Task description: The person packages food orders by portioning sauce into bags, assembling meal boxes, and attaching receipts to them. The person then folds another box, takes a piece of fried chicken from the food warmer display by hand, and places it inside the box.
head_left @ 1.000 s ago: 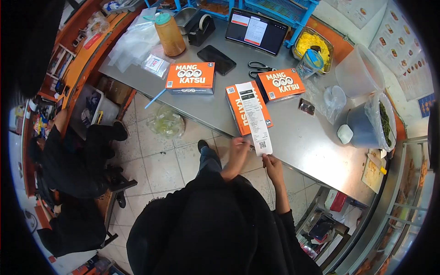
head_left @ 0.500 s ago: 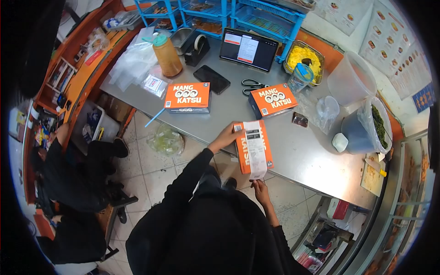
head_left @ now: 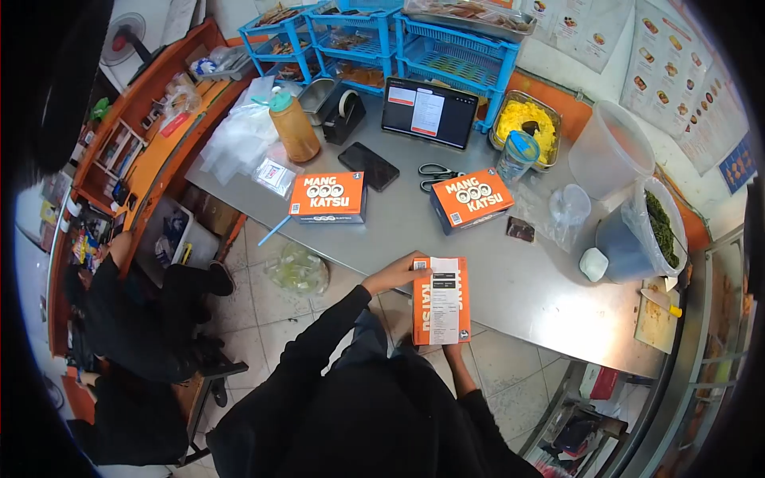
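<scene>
An orange takeaway box (head_left: 465, 287) with white lettering is held at the table's front edge, a long printed receipt (head_left: 445, 307) lying along its top. My left hand (head_left: 398, 273) grips the box's far left corner, thumb over the upper end of the receipt. At the near end, my right hand (head_left: 452, 350) supports the box from below; its fingers are mostly hidden under it. Two similar boxes rest on the metal table: a left box (head_left: 327, 197) and a right box (head_left: 473, 200).
Around the table are a phone (head_left: 369, 165), scissors (head_left: 437, 174), a tablet (head_left: 429, 113), a sauce bottle (head_left: 295, 131), a tray of yellow food (head_left: 522, 119), a bucket of greens (head_left: 637, 239) and a knife (head_left: 661, 303). Two people in dark clothes sit at the left; one's sleeve (head_left: 119, 295) shows.
My right hand has moved from the receipt's lower end to beneath the box's near end. The receipt now lies flatter along the box, which sits slightly lower in view.
</scene>
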A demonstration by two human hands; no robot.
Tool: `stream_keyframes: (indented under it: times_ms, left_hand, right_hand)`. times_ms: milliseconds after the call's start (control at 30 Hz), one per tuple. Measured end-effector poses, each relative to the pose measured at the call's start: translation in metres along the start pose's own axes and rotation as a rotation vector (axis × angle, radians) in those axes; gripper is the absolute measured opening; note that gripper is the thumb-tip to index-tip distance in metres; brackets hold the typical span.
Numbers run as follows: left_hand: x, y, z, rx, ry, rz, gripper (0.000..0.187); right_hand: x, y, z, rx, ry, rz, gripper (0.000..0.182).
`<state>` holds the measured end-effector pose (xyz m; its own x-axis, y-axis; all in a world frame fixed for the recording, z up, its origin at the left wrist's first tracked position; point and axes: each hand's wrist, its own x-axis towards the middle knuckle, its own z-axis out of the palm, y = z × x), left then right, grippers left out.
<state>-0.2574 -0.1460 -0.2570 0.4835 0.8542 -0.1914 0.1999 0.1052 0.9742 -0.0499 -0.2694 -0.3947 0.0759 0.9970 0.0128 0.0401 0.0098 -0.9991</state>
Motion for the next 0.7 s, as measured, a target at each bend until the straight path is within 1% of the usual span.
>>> stream_keyframes:
  times_ms: [33, 100, 133, 167, 233, 267, 367, 400, 433, 467, 500, 533, 567, 633, 667, 700]
  left_hand:
    - [-0.002, 0.001, 0.002, -0.011, 0.027, 0.006, 0.049]
    - [-0.005, 0.002, 0.005, -0.032, 0.086, 0.027, 0.05]
    - [-0.001, -0.01, 0.006, -0.03, 0.121, 0.011, 0.05]
    - [-0.002, -0.01, 0.009, -0.033, 0.142, -0.01, 0.05]
    - [-0.009, -0.004, 0.015, -0.04, 0.175, -0.06, 0.049]
    - [-0.015, 0.006, 0.023, -0.136, 0.176, -0.159, 0.046]
    - [-0.024, -0.008, 0.066, -0.455, 0.534, 0.055, 0.045]
    - [-0.021, 0.002, 0.066, -0.438, 0.551, 0.106, 0.046]
    - [-0.022, 0.012, 0.068, -0.42, 0.567, 0.15, 0.047]
    - [-0.023, 0.022, 0.071, -0.403, 0.583, 0.186, 0.048]
    - [-0.02, 0.032, 0.073, -0.359, 0.601, 0.211, 0.051]
    - [-0.01, 0.045, 0.071, -0.316, 0.621, 0.237, 0.054]
    - [0.001, 0.054, 0.068, -0.271, 0.642, 0.268, 0.057]
    - [0.027, 0.057, 0.063, -0.111, 0.673, 0.346, 0.061]
    - [0.038, 0.054, 0.061, -0.029, 0.687, 0.38, 0.062]
    - [0.051, 0.045, 0.059, -0.001, 0.637, 0.349, 0.063]
  right_hand:
    - [-0.008, 0.001, 0.006, 0.011, 0.07, -0.008, 0.041]
    - [-0.028, -0.04, 0.006, 0.572, 0.068, 0.391, 0.053]
    - [-0.038, -0.068, 0.005, 0.858, 0.145, 0.579, 0.058]
    - [-0.045, -0.089, 0.002, 1.16, 0.271, 0.745, 0.062]
    - [-0.043, -0.109, 0.0, 0.996, 0.261, 0.663, 0.062]
    - [-0.038, -0.118, -0.001, 0.917, 0.256, 0.617, 0.064]
    - [0.0, -0.149, -0.022, 0.581, 0.11, 0.379, 0.06]
    - [0.018, -0.168, -0.031, 0.532, 0.111, 0.347, 0.059]
    - [0.04, -0.169, -0.045, 0.456, 0.124, 0.368, 0.061]
    - [0.067, -0.167, -0.056, 0.322, 0.23, 0.387, 0.059]
    - [0.101, -0.158, -0.074, 0.234, 0.188, 0.336, 0.057]
    - [0.134, -0.179, -0.079, 0.173, 0.13, 0.326, 0.054]
    - [0.173, -0.184, -0.089, 0.15, 0.005, 0.32, 0.058]
    - [0.237, -0.223, -0.078, 0.202, -0.233, 0.331, 0.056]
    - [0.267, -0.231, -0.074, 0.092, -0.316, 0.375, 0.056]
    - [0.292, -0.229, -0.073, -0.019, -0.399, 0.419, 0.055]
